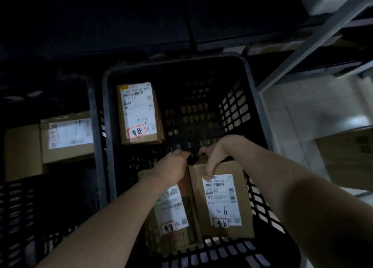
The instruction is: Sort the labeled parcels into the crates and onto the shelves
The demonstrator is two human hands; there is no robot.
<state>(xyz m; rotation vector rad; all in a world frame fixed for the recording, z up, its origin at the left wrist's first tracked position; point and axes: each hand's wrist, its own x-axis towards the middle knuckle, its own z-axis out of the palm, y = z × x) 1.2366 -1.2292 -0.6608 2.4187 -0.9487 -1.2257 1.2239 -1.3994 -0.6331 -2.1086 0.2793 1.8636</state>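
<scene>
Far parcel [139, 112] lies sorted in the crate [259, 106]; right hand [218, 152] grips the right parcel [222, 199], left hand [173, 166] curls over the left parcel [173, 211]; shelving probably remains.

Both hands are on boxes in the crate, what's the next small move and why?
Probably let go of the parcel marked 1-6: it stands inside the black crate beside the neighbouring parcel, the right hand gripping its top edge, the left hand holding the neighbour's.
</scene>
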